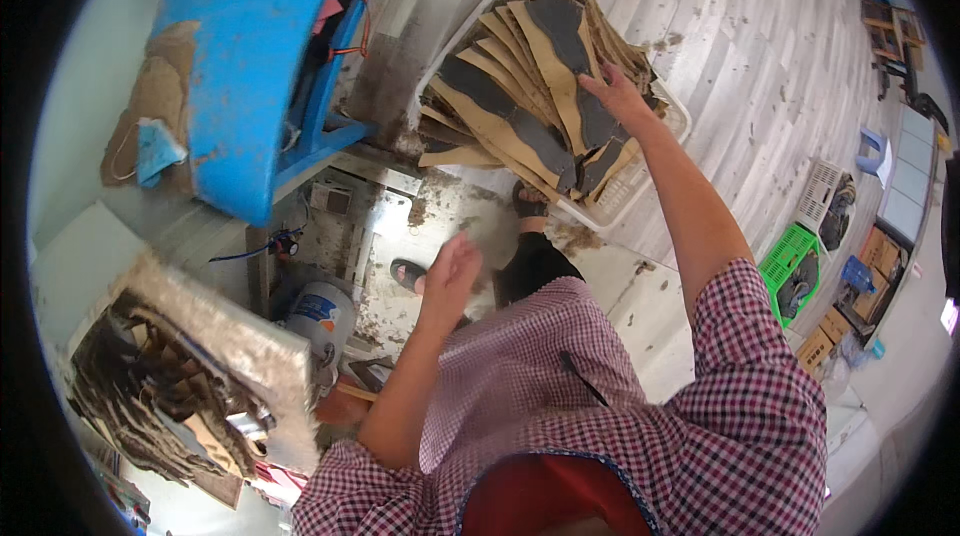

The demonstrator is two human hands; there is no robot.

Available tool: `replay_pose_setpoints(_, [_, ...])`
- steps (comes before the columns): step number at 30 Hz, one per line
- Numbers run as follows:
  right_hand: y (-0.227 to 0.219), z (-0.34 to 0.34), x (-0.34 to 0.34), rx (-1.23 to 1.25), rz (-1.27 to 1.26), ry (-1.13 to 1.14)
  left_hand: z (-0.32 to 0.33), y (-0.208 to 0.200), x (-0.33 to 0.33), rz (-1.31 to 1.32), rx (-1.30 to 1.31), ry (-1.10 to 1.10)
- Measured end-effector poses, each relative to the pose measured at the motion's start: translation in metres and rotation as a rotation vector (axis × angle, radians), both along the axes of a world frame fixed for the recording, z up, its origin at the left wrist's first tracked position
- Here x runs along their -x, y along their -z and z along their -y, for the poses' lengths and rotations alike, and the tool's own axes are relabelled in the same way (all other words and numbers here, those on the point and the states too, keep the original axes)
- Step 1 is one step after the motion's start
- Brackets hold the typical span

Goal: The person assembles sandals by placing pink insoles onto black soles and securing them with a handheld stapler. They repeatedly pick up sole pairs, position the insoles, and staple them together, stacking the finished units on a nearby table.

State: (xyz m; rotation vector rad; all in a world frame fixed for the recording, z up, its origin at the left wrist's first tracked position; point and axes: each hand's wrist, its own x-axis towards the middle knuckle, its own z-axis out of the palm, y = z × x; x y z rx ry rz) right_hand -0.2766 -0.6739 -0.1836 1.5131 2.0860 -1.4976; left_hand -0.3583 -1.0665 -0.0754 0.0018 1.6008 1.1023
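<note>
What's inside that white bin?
The bin holds fanned tan and dark pieces, with the right hand at them. They hide its bottom, so anything beneath can't be seen.

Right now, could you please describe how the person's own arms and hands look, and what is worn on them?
The left hand, blurred, and the right hand both appear ungloved. No watch or bracelet is visible. The forearms are bare below short, loose fabric sleeves with a small check of dark red, white and black.

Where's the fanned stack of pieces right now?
In the head view, the stack is at upper centre, in the white bin, right of the blue panel, with the right hand at its right side.
</note>
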Motion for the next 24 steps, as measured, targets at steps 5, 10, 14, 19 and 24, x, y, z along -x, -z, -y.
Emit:
replay_pose_setpoints(5, [0.057,-0.03,-0.001,0.233,-0.021,-0.013,-0.076,0.147,0.002,0.218,0.102,-0.264])
replay_pose_setpoints(10, [0.089,-0.025,-0.005,-0.124,-0.085,-0.269,-0.141,0.208,0.02,0.269,0.103,-0.369])
replay_pose_setpoints(14, [0.073,-0.011,0.001,-0.094,-0.084,-0.292,-0.152,0.244,0.013,0.252,0.149,-0.57])
replay_pose_setpoints(19, [0.088,0.006,-0.004,-0.206,-0.158,-0.348,-0.154,0.257,0.006,0.318,0.078,-0.703])
replay_pose_setpoints(24, [0.072,0.051,0.001,-0.269,-0.004,-0.458,-0.173,0.243,-0.003,0.253,0.235,-0.615])
